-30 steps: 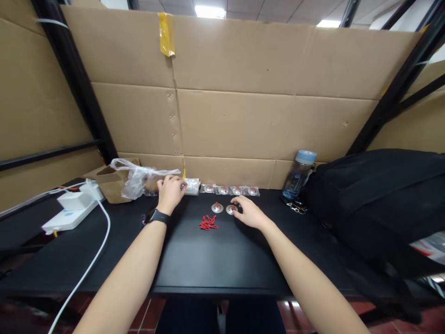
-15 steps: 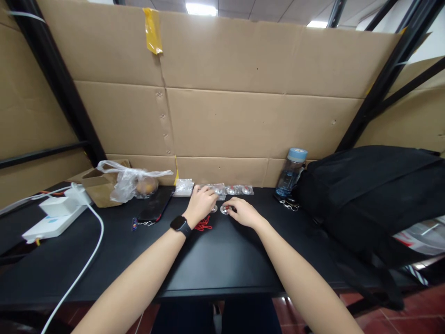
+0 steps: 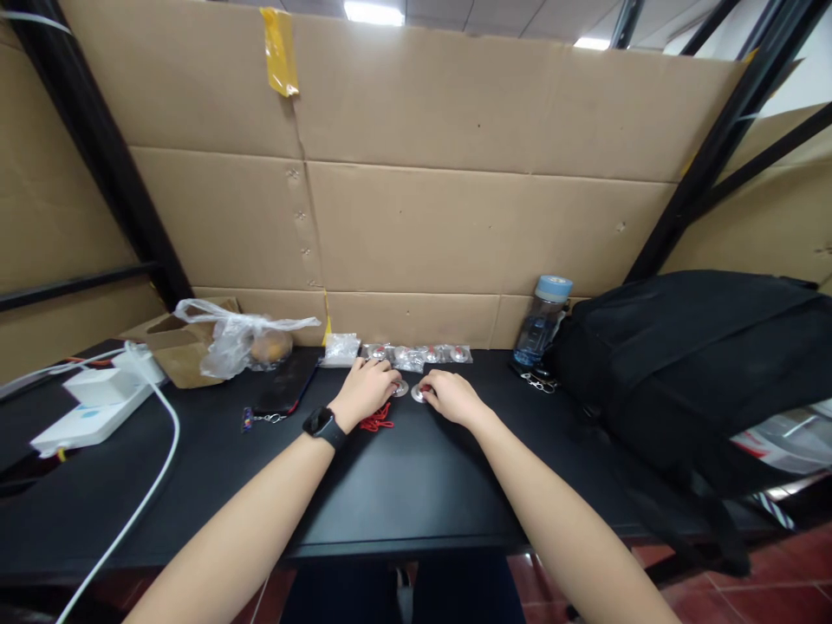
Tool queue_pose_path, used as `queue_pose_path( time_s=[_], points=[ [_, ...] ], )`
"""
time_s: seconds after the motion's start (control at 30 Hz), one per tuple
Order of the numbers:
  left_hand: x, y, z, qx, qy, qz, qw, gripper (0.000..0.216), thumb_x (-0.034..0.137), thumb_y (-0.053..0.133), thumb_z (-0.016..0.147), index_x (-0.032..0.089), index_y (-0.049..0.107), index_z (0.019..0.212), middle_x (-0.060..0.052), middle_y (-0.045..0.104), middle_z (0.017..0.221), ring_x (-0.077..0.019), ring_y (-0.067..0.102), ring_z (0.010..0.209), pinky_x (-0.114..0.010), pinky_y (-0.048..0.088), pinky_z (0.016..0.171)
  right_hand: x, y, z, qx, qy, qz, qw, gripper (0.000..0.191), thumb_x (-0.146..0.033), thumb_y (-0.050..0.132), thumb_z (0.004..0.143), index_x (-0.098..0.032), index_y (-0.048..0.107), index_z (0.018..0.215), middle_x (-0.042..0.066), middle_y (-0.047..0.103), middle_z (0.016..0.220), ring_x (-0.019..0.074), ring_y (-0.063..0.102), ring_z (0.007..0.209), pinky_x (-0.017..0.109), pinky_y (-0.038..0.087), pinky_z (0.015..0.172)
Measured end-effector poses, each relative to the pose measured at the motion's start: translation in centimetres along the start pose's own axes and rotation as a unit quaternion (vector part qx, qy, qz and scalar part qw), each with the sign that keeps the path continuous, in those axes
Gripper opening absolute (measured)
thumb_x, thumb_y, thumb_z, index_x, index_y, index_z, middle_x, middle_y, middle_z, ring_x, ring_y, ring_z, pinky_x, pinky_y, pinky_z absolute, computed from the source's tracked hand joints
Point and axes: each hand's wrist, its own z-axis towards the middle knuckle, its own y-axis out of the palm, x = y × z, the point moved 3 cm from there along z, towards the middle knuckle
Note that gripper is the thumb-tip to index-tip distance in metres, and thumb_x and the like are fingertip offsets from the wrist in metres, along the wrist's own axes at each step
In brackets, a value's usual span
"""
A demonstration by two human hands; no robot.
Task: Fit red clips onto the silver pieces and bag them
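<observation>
My left hand, with a dark watch on its wrist, rests on the black table, its fingertips closed on a small clear round disc. My right hand pinches the red middle of a second clear disc. Both discs lie flat, side by side and slightly apart; the fingers partly cover them. A tangle of red cord lies just below my left hand. Behind the hands, several similar red-centred discs in clear wrappers stand in a row along the cardboard.
At the back left are a clear plastic packet, a dark pouch, a knotted plastic bag and a white power strip with cables. To the right stand a water bottle, keys and a black backpack.
My left hand has come down and nearer, uncovering wrapped discs at the back; its fingers are now on the left disc. My right hand stays at its disc.
</observation>
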Motion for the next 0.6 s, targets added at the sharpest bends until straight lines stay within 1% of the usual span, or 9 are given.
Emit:
queue_pose_path(
  time_s=[0.1,0.2,0.33,0.43,0.5,0.6],
  points=[
    [0.1,0.39,0.27,-0.004,0.013,-0.001,1.0,0.019,0.026,0.055,0.094,0.026,0.074,0.095,-0.007,0.071,0.094,-0.0276,0.058,0.1,-0.042,0.032,0.089,0.08,0.21,0.19,0.003,0.006,-0.019,1.0,0.02,-0.022,0.059,0.092,-0.026,0.076,0.1,0.007,0.073,0.102,0.0242,0.068,0.096,0.031,0.046,0.082],
    [-0.05,0.66,0.52,0.0,0.011,-0.009,1.0,0.02,0.024,0.055,0.094,0.024,0.073,0.086,-0.008,0.071,0.09,-0.0283,0.057,0.1,-0.044,0.031,0.088,0.03,0.17,0.35,0.003,0.007,-0.034,0.999,0.016,-0.023,0.06,0.091,-0.026,0.076,0.094,0.007,0.075,0.099,0.0249,0.069,0.094,0.032,0.045,0.081],
    [-0.31,0.85,0.64,0.003,-0.006,-0.014,1.0,0.02,0.019,0.054,0.093,0.022,0.07,0.08,-0.009,0.071,0.088,-0.0285,0.056,0.1,-0.045,0.03,0.089,-0.15,-0.13,0.33,0.004,0.021,-0.035,0.999,0.014,-0.018,0.061,0.089,-0.024,0.074,0.086,0.007,0.074,0.094,0.0245,0.068,0.09,0.032,0.044,0.08],
    [-0.2,0.7,0.45,0.005,-0.009,-0.005,1.0,0.02,0.02,0.053,0.094,0.021,0.067,0.08,-0.009,0.069,0.09,-0.0285,0.055,0.103,-0.046,0.031,0.091,-0.25,-0.18,0.22,0.01,0.019,-0.031,0.999,0.014,-0.014,0.061,0.087,-0.021,0.07,0.081,0.009,0.071,0.093,0.0245,0.065,0.091,0.032,0.044,0.081],
    [-0.02,0.45,0.25,0.008,-0.013,-0.028,0.999,0.019,0.023,0.052,0.095,0.021,0.066,0.083,-0.008,0.067,0.096,-0.0279,0.054,0.106,-0.045,0.032,0.091,-0.19,-0.24,0.23,0.026,0.009,0.001,1.0,0.012,-0.014,0.059,0.088,-0.02,0.067,0.081,0.009,0.067,0.095,0.0236,0.063,0.093,0.032,0.045,0.082],
    [0.15,-0.13,0.07,0.03,-0.045,-0.105,0.993,0.019,0.03,0.049,0.098,0.023,0.066,0.092,-0.006,0.064,0.109,-0.0258,0.053,0.111,-0.042,0.035,0.091,0.1,-0.76,0.4,0.08,-0.012,0.11,0.991,0.013,-0.02,0.054,0.093,-0.019,0.064,0.084,0.008,0.063,0.097,0.0205,0.06,0.094,0.032,0.047,0.085]
  ],
)
